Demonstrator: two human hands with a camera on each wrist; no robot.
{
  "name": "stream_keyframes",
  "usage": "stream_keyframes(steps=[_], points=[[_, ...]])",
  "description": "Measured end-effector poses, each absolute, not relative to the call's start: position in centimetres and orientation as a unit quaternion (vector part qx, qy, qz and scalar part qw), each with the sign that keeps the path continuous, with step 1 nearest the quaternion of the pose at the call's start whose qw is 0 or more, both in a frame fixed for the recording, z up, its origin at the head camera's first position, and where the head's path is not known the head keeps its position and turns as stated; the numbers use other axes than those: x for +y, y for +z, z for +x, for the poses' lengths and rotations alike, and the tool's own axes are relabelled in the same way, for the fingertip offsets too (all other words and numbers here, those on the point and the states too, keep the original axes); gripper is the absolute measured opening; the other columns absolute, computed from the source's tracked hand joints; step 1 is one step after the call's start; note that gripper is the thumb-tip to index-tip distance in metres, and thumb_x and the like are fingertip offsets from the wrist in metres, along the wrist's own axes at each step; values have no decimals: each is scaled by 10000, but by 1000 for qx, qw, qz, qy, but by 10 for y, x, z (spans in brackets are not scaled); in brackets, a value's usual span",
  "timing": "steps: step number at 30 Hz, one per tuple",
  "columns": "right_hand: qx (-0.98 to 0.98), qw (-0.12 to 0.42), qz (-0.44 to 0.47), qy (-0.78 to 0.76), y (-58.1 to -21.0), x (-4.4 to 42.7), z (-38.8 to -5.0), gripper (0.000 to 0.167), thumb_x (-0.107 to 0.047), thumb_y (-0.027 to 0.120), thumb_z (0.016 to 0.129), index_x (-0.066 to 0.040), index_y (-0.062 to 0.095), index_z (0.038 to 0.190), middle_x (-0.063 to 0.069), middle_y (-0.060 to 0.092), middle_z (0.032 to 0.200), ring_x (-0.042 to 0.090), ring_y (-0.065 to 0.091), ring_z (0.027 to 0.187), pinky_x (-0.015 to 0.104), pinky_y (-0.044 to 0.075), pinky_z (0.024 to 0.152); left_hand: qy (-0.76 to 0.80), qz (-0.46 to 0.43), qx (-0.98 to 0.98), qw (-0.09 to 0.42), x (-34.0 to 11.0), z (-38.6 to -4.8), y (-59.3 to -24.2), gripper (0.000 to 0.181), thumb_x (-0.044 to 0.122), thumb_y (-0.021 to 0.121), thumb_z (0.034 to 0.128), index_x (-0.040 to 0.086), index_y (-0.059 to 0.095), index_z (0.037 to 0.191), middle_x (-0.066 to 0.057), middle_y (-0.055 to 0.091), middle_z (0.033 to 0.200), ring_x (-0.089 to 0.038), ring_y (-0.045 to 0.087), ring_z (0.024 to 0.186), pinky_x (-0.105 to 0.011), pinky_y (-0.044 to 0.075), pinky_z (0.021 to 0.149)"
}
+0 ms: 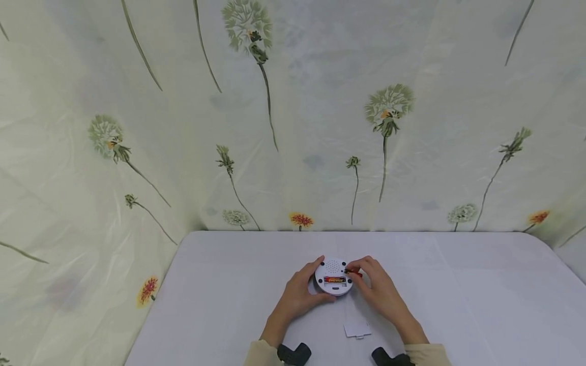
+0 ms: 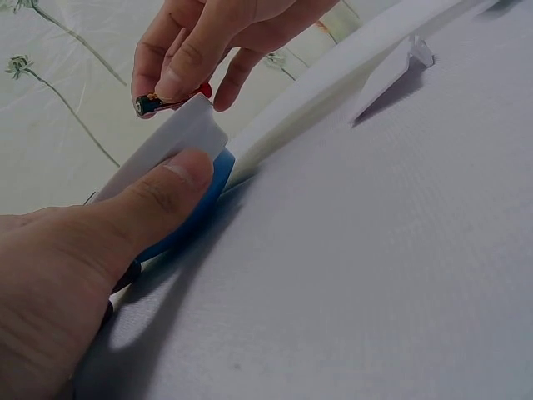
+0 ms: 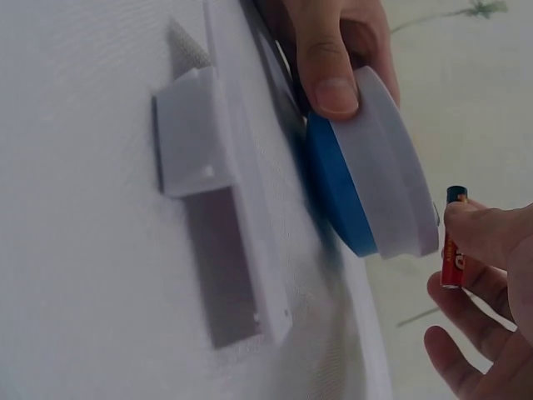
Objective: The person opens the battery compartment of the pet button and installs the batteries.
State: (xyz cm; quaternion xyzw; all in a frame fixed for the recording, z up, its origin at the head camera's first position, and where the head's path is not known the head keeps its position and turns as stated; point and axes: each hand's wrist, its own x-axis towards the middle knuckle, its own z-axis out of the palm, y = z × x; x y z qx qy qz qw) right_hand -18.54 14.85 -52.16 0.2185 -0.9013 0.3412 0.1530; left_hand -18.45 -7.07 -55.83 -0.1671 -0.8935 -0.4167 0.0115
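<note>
My left hand [image 1: 298, 296] holds a round white device [image 1: 333, 266] by its rim, tilted above the table, with the thumb on the near side. Its upturned underside shows speaker holes, dark round feet and an uncovered battery compartment. One red-and-black battery [image 1: 334, 279] lies in that compartment. In the right wrist view the device's other half is a blue casing [image 3: 337, 187]. Between thumb and fingers, my right hand [image 1: 381, 291] pinches a second battery [image 3: 452, 258] just beside the device's right edge. What the device is cannot be told.
A thin white battery cover [image 1: 357, 330] with a small tab lies on the white table [image 1: 220, 305], nearer me than the device. Behind the table hangs a flower-printed curtain [image 1: 316, 178]. Dark wrist straps [image 1: 295, 354] sit at both sleeves.
</note>
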Motion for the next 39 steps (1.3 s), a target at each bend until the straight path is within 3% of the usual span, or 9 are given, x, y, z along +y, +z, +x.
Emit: stream_keyframes(steps=[17,21,29,39], points=[[-898,149,229,344,-522,142,-183,200,-94,691,846,-184,641,1018,-107,573,973,66,504,977,349,466,837,-413,-177,-893,19,-70,-186,-561,930,547,753,697,359,278,1474,92,462,1432,-128,464,1295,-412,417,1044],[-897,153,235,342,-523,139,-182,205,-90,697,841,-189,641,1012,-118,577,967,65,496,974,326,456,838,-412,-177,-893,21,-71,-186,-561,930,534,762,695,383,268,1468,97,469,1424,-115,469,1287,-399,419,1042],[-888,174,247,347,-522,135,-182,217,-74,712,821,-176,649,1002,-113,601,976,65,497,972,270,426,842,-407,-181,-895,26,-71,-185,-558,929,520,763,703,295,304,1479,65,473,1429,-144,473,1291,-419,423,1037],[-883,174,247,358,-525,131,-182,225,-81,709,828,-192,646,1014,-146,596,993,48,505,984,278,446,857,-409,-179,-895,22,-72,-184,-556,927,508,764,707,304,297,1481,69,462,1437,-140,462,1303,-425,414,1048]])
